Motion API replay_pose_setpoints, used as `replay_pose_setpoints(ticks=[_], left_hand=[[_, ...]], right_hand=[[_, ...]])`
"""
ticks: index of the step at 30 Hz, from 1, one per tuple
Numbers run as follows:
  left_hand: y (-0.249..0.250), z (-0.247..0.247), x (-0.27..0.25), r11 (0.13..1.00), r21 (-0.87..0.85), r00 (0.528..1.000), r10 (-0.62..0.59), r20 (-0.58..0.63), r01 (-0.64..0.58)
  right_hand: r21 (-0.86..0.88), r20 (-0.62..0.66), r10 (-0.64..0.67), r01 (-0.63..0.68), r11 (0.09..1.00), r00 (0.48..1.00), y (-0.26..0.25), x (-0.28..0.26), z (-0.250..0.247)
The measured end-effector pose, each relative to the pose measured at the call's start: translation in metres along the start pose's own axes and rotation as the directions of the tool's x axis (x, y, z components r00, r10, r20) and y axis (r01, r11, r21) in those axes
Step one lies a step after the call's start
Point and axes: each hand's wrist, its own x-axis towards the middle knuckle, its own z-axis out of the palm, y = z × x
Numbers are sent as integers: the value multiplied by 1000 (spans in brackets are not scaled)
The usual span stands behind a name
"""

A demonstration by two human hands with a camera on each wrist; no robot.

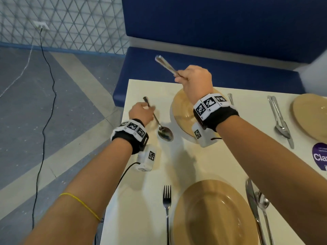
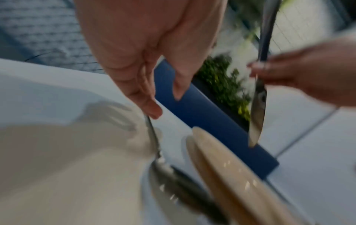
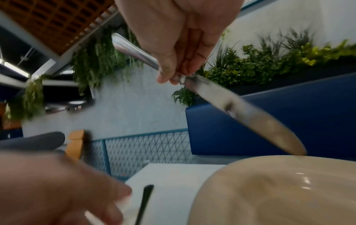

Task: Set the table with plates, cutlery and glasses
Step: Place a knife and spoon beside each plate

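My left hand (image 1: 142, 111) holds the handle of a spoon (image 1: 163, 132) whose bowl rests on the cream table (image 1: 191, 165), just left of the far tan plate (image 1: 182, 106). In the left wrist view the fingers (image 2: 150, 109) sit on the spoon's (image 2: 154, 143) thin handle, beside the plate (image 2: 231, 179). My right hand (image 1: 182, 77) grips a table knife (image 1: 163, 63) in the air above that plate's far rim. The right wrist view shows the knife's blade (image 3: 242, 114) slanting down toward the plate (image 3: 279, 190), fingers (image 3: 169, 71) pinching where handle meets blade.
A near place is laid with a tan plate (image 1: 212, 214), a fork (image 1: 167, 207) on its left, and a knife (image 1: 252, 206) and spoon (image 1: 263, 207) on its right. Further right lie more cutlery (image 1: 281, 122), another plate (image 1: 311, 117) and a purple sticker (image 1: 320, 156). A blue bench (image 1: 194, 64) borders the table's far edge.
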Motion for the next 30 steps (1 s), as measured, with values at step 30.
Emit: replay_pose_setpoints(ticks=[30], left_hand=[[-22,-16,24,910,372,982,182,40,-184]], right_hand=[[-36,402,256,-264,964,879,-43,-12,117]])
